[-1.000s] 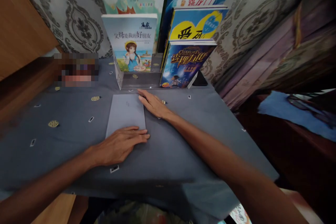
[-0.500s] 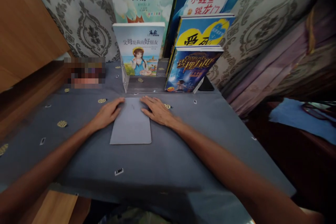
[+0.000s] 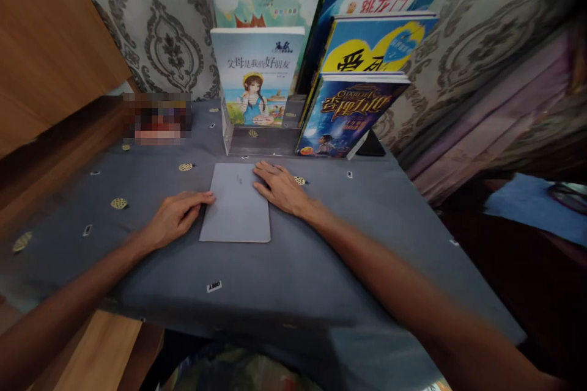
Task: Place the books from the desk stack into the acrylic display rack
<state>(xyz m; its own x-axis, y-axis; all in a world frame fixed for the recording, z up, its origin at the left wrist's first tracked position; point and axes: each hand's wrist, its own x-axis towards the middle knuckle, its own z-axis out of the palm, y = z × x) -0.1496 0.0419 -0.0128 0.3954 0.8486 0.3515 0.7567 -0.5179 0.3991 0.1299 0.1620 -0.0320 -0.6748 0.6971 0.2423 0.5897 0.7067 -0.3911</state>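
Note:
A grey folded sheet of paper (image 3: 236, 208) lies flat on the grey patterned tablecloth (image 3: 298, 269). My left hand (image 3: 174, 217) rests flat at the sheet's left edge, fingertips touching it, fingers stretched out. My right hand (image 3: 280, 186) lies flat on the sheet's upper right corner, fingers extended. Neither hand holds anything.
Behind the sheet a clear stand (image 3: 261, 137) holds a book with a girl on its cover (image 3: 257, 76). To its right lean a dark blue book (image 3: 346, 113) and a yellow and blue one (image 3: 373, 43). Patterned wallpaper lies behind. A wooden panel (image 3: 50, 43) stands at left.
My left hand slid from the sheet's near edge up to its far left corner, then back down along the left edge. My right hand stayed on the upper right corner.

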